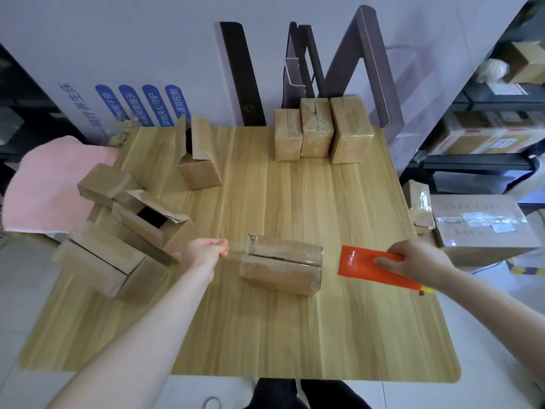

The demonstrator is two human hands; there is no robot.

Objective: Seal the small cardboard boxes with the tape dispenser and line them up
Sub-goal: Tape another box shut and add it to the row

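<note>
Pale wood-grain laminate covers the table (pixel 295 335), smooth and slightly glossy, with grey walls and metal shelving (pixel 486 128) behind it.

From my remote seat I read the step as laying tape across the small cardboard box (pixel 281 267), which sits near the middle of the table, closer to the front edge. Its top flaps meet at a long seam, and the kraft card is scuffed and a little crushed at the corners. The left grip (pixel 203 252) is curled just beside the box's left end and pinches what looks like the free end of the clear tape (pixel 234 252), a thin shiny film that is hard to trace. The right grip (pixel 413 258) is clamped round the orange plastic tape dispenser (pixel 365 264), which is held off the box's right end.

To do this well, I would keep the film taut and centred over the seam, press it down flat along the top, wrap a little down each end, then tear cleanly at the dispenser's edge.

Three sealed boxes (pixel 317 131) stand side by side at the far edge, toward the right corner. A cluster of open boxes (pixel 147 228) with loose flaps waits along the left edge.
</note>
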